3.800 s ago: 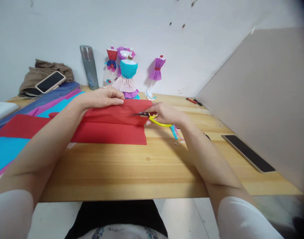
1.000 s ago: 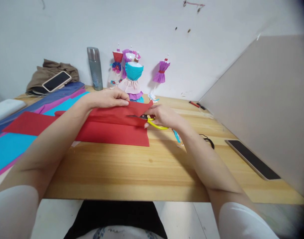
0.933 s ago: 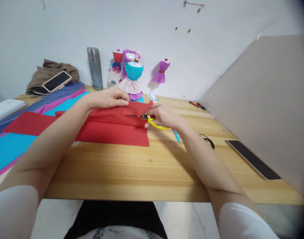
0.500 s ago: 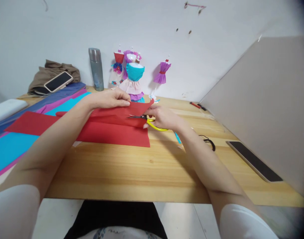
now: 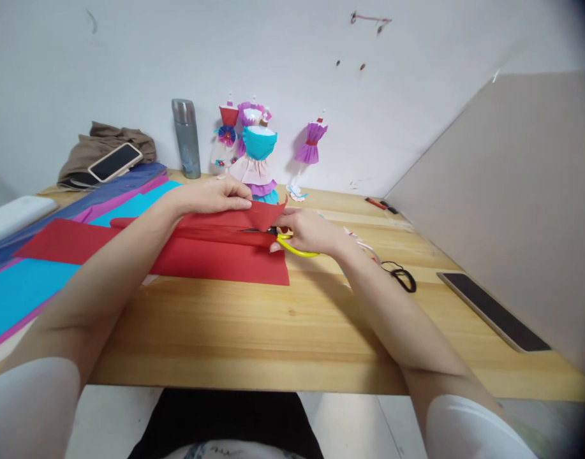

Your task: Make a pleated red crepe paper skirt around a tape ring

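Observation:
My left hand [image 5: 220, 194] pinches the upper edge of a red sheet [image 5: 220, 267], which looks like crepe paper, and holds that part raised off the table. In my right hand [image 5: 307, 231] is a pair of scissors [image 5: 299, 248] with yellow handles and dark blades. The blades lie in a slit in the raised red sheet, with their tips partly covered by it. The lower layer of red lies flat below the scissors. Blue sheets [image 5: 31, 290] lie under the red at the left.
Small dress forms in coloured paper [image 5: 260, 145] stand by the wall beside a grey bottle [image 5: 187, 139]. At the left lie a phone [image 5: 115, 162] and a brown cloth [image 5: 98, 140]. A dark flat device [image 5: 493, 311] and a black cord [image 5: 404, 279] lie at the right.
My right hand and the scissors have shifted slightly left, the blades further into the red sheet. The cut flap now hangs over the blades. My left hand keeps its hold.

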`<state>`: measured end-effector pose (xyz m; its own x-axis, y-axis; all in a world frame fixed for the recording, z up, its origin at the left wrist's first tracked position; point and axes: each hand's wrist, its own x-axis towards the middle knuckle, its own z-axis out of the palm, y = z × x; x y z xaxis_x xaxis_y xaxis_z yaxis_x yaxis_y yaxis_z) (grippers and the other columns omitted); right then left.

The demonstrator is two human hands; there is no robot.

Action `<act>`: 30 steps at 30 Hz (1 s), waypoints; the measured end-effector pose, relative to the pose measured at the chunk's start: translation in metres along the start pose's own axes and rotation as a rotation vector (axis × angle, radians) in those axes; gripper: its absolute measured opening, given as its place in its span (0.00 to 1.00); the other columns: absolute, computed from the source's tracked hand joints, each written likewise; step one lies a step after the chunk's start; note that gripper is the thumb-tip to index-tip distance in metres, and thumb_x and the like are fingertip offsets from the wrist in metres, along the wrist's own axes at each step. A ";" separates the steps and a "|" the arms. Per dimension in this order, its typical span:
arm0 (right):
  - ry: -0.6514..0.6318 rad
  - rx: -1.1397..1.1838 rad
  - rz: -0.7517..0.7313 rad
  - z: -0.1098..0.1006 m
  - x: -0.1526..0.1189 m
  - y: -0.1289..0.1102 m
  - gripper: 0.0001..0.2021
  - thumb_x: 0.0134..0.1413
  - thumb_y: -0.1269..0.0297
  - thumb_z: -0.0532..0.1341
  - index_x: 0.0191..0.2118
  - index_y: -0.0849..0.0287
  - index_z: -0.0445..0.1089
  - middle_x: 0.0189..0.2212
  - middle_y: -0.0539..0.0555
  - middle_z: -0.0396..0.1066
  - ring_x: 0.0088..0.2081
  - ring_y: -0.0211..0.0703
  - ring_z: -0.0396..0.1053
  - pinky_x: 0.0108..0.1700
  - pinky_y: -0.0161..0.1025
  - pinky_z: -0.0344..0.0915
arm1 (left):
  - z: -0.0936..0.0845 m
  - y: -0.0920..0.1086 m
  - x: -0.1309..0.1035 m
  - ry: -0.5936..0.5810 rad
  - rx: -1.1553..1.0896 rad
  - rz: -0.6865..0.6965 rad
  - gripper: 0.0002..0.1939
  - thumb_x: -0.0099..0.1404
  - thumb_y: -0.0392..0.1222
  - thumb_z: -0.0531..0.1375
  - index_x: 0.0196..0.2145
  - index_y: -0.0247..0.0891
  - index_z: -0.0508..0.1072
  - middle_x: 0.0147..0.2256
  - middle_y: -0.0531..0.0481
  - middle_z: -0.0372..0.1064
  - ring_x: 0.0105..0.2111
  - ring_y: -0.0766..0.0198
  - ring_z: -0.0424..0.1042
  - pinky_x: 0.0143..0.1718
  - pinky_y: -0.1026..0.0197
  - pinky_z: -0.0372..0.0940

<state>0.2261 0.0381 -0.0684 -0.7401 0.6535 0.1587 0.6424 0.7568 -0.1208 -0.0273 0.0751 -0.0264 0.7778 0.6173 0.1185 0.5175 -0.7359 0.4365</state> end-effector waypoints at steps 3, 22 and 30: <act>0.005 0.030 -0.027 0.001 0.000 -0.001 0.17 0.57 0.53 0.64 0.45 0.61 0.77 0.40 0.60 0.75 0.37 0.47 0.70 0.37 0.37 0.57 | 0.001 -0.001 0.000 0.000 0.007 -0.003 0.17 0.64 0.52 0.53 0.28 0.36 0.70 0.28 0.52 0.64 0.29 0.65 0.62 0.32 0.63 0.57; -0.011 0.005 -0.008 0.003 0.002 -0.003 0.15 0.58 0.56 0.64 0.45 0.61 0.78 0.34 0.57 0.73 0.28 0.39 0.61 0.32 0.35 0.50 | 0.001 -0.002 0.001 -0.017 0.003 0.010 0.16 0.65 0.50 0.53 0.30 0.35 0.73 0.29 0.52 0.68 0.30 0.66 0.64 0.33 0.65 0.58; -0.014 -0.012 0.019 0.004 0.001 -0.003 0.12 0.57 0.57 0.66 0.40 0.61 0.78 0.30 0.55 0.72 0.27 0.37 0.61 0.32 0.35 0.49 | 0.001 -0.006 0.002 -0.022 0.012 -0.009 0.18 0.65 0.52 0.53 0.31 0.35 0.73 0.31 0.50 0.69 0.31 0.64 0.66 0.35 0.63 0.60</act>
<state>0.2227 0.0364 -0.0722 -0.7303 0.6682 0.1424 0.6588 0.7439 -0.1120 -0.0288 0.0803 -0.0292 0.7805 0.6179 0.0950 0.5289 -0.7337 0.4266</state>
